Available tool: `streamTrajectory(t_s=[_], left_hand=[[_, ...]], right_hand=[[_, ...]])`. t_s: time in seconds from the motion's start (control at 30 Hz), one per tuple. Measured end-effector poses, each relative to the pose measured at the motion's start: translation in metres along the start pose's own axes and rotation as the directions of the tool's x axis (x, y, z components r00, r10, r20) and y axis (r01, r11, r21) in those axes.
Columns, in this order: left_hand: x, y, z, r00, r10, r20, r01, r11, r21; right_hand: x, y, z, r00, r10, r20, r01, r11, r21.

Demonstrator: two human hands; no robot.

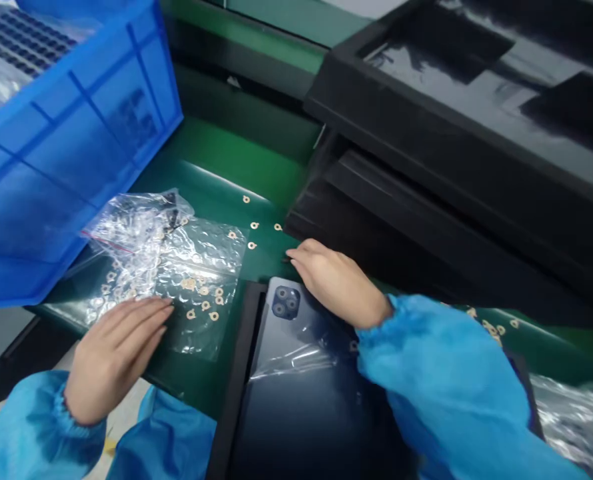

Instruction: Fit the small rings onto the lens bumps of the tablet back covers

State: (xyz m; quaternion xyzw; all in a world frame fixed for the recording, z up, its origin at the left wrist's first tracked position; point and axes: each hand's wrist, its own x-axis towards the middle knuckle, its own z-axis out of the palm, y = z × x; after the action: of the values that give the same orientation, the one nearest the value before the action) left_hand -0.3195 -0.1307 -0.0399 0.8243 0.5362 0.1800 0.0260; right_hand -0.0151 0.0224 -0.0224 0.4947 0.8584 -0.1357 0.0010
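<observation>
My left hand [119, 350] lies with its fingers stretched out at the near edge of a clear plastic bag [211, 257]. Small beige ring-shaped pieces with a tab [204, 291] are scattered on and around the bag. My right hand [334, 280] is closed in a pinch, and a tiny dark tip shows at its fingertips, too small to name. Below that hand is a dark blue-grey tablet-like panel [296, 407] with a three-lens camera block [285, 302] and clear film across it. It rests in a black foam tray [241, 333], partly covered by my right sleeve.
A blue plastic crate [91, 127] stands at the left, holding bagged parts. Stacked black trays [426, 113] rise at the right. More ring pieces [491, 328] and clear plastic wrap [576, 413] lie right of my sleeve on the green work surface [226, 150].
</observation>
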Motion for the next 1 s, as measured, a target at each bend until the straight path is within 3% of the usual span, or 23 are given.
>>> streamTrajectory(t_s=[0.07, 0.13, 0.17, 0.27, 0.33, 0.43, 0.53, 0.63, 0.73, 0.87, 1.0], left_hand=[[-0.009, -0.018, -0.004, 0.996, -0.070, -0.049, 0.072, 0.997, 0.043], [-0.017, -0.029, -0.007, 0.988, -0.123, -0.098, 0.130, 0.989, 0.071], [-0.020, -0.033, -0.008, 0.982, -0.152, -0.113, 0.162, 0.983, 0.085], [-0.022, -0.037, -0.003, 0.954, -0.267, -0.138, 0.288, 0.943, 0.165], [-0.018, -0.037, 0.004, 0.935, -0.316, -0.161, 0.346, 0.915, 0.210], [-0.006, -0.036, 0.013, 0.962, -0.243, -0.128, 0.265, 0.943, 0.202], [0.003, -0.038, 0.012, 0.975, -0.213, -0.066, 0.222, 0.950, 0.219], [0.006, -0.044, 0.003, 0.924, -0.376, -0.075, 0.381, 0.877, 0.292], [0.009, -0.049, -0.002, 0.856, -0.516, -0.004, 0.485, 0.802, 0.348], [0.020, -0.049, 0.004, 0.801, -0.597, 0.042, 0.555, 0.768, 0.321], [0.030, -0.047, 0.011, 0.779, -0.625, 0.057, 0.588, 0.759, 0.279]], right_hand=[[-0.008, -0.019, -0.008, 0.990, -0.043, -0.136, 0.025, 0.991, -0.135], [-0.010, -0.043, -0.014, 0.963, -0.150, -0.223, 0.132, 0.987, -0.093], [-0.008, -0.057, -0.015, 0.955, -0.210, -0.211, 0.209, 0.978, -0.026], [0.003, -0.102, -0.007, 0.924, -0.378, -0.061, 0.383, 0.915, 0.126], [0.010, -0.130, 0.006, 0.900, -0.434, 0.042, 0.431, 0.900, 0.073], [0.011, -0.158, 0.030, 0.892, -0.424, 0.155, 0.434, 0.900, -0.038], [0.006, -0.164, 0.048, 0.901, -0.394, 0.184, 0.409, 0.911, -0.051], [0.000, -0.159, 0.054, 0.911, -0.374, 0.176, 0.388, 0.920, -0.057], [-0.003, -0.159, 0.054, 0.909, -0.387, 0.155, 0.401, 0.913, -0.078], [-0.009, -0.166, 0.058, 0.885, -0.449, 0.127, 0.459, 0.885, -0.073], [-0.017, -0.171, 0.067, 0.865, -0.481, 0.144, 0.489, 0.872, -0.023]])
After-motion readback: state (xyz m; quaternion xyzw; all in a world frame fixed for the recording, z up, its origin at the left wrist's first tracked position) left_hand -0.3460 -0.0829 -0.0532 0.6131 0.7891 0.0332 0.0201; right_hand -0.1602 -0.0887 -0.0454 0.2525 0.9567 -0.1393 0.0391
